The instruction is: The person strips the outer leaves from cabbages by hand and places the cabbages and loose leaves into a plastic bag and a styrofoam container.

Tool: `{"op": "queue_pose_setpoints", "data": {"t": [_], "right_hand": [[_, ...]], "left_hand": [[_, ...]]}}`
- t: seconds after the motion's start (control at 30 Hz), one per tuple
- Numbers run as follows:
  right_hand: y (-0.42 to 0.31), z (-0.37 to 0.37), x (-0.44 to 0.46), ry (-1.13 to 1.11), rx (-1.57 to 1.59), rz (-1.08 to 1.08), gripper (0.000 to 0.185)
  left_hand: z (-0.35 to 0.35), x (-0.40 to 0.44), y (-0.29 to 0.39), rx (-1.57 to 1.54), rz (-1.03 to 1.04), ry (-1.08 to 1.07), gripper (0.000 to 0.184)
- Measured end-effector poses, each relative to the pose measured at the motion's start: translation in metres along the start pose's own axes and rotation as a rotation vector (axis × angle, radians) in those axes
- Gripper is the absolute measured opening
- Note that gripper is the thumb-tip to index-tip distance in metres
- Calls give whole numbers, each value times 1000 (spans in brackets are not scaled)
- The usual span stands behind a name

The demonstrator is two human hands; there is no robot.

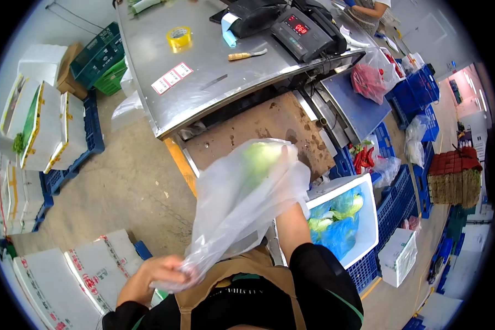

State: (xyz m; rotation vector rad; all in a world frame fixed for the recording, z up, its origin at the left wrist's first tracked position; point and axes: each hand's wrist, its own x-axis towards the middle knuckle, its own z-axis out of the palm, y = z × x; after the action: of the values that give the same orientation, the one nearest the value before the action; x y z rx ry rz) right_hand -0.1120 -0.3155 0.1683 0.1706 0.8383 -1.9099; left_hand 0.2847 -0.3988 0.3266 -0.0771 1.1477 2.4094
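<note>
A pale green-and-white head of Chinese cabbage [258, 155] shows through a translucent plastic bag [225, 192] in front of my body. My right hand [285, 165] is seen dimly through the film at the cabbage's right side and appears to grip it; the fingers are blurred by the plastic. Down at the lower left, my left hand [168, 270] is closed around a gathered part of the bag, pulling the film taut. Just right of my right forearm, a white foam box [370, 220] holds more green-white cabbages and blue plastic.
Ahead stands a steel table [143, 49] with yellow tape [179, 38], a wooden-handled hooked knife [247, 55], labels [172, 78] and a lit scale display [300, 27]. Foam boxes [71, 280] stand at left. Blue crates [396, 192] line the right. Another person [368, 12] is at the back.
</note>
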Motion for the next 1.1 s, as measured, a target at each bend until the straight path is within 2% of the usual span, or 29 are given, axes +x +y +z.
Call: {"op": "queue_pose_setpoints", "data": {"t": [0.07,0.13,0.2,0.23,0.3,0.37,0.4,0.43,0.47,0.5,0.57,0.6,0.67,0.73,0.77,0.8,0.87,0.9,0.93,0.97,1.0,1.03,1.07,1.1], "right_hand": [[4,-12,19,42,-3,-33,51],[7,-23,35,90,-35,-74,49],[8,-33,47,144,-87,-112,47],[8,-37,52,180,-138,-143,45],[7,-47,63,269,-328,-206,43],[4,-54,71,418,-951,-270,41],[2,-53,66,489,-1315,-259,39],[-1,-45,53,457,-1582,-204,38],[-4,-32,29,366,-1781,-146,37],[-7,-20,-1,180,-1831,-150,36],[-17,-13,-77,-214,-1523,-320,36],[-22,-13,-114,-404,-1308,-384,39],[-35,-45,-171,-124,-1064,-273,37],[-41,-124,-195,417,-1155,-492,53],[-45,-179,-204,573,-1496,-566,59],[-48,-231,-218,736,-1838,-627,66],[-54,-291,-262,777,-2114,-233,74],[-60,-312,-295,791,-2205,-89,69],[-67,-332,-329,805,-2287,55,64],[-72,-365,-361,910,-2277,163,53],[-70,-395,-395,1128,-2262,61,45],[-68,-422,-429,1295,-2226,224,47],[-76,-413,-462,1345,-2262,37,42],[-82,-416,-496,1283,-2168,18,40]], "left_hand": [[19,-15,6,-171,0,175,39],[13,-25,-4,-268,60,212,43],[-14,-29,-28,-305,173,107,45],[-14,-15,-5,-362,204,219,51],[-31,-4,10,-235,95,857,52],[-47,14,49,-19,8,1151,53],[-55,18,55,231,35,1272,52],[-63,23,59,489,67,1359,51],[-58,28,76,677,39,1335,51],[-55,32,92,867,39,1312,51],[-67,21,96,949,118,1216,49],[-60,25,99,980,127,1276,50],[-25,44,121,1136,38,1331,49],[-18,46,123,1167,186,1306,48],[1,63,128,1199,234,1343,44],[13,77,130,1249,247,1234,43],[37,103,132,1339,265,1019,41],[54,122,134,1321,272,859,39],[72,144,146,1391,158,663,39],[88,167,156,1442,54,506,40],[101,191,160,1481,-54,347,41],[109,218,159,1490,-94,226,41],[115,247,154,1496,-134,107,41],[120,277,145,1493,-174,-12,41]]}}
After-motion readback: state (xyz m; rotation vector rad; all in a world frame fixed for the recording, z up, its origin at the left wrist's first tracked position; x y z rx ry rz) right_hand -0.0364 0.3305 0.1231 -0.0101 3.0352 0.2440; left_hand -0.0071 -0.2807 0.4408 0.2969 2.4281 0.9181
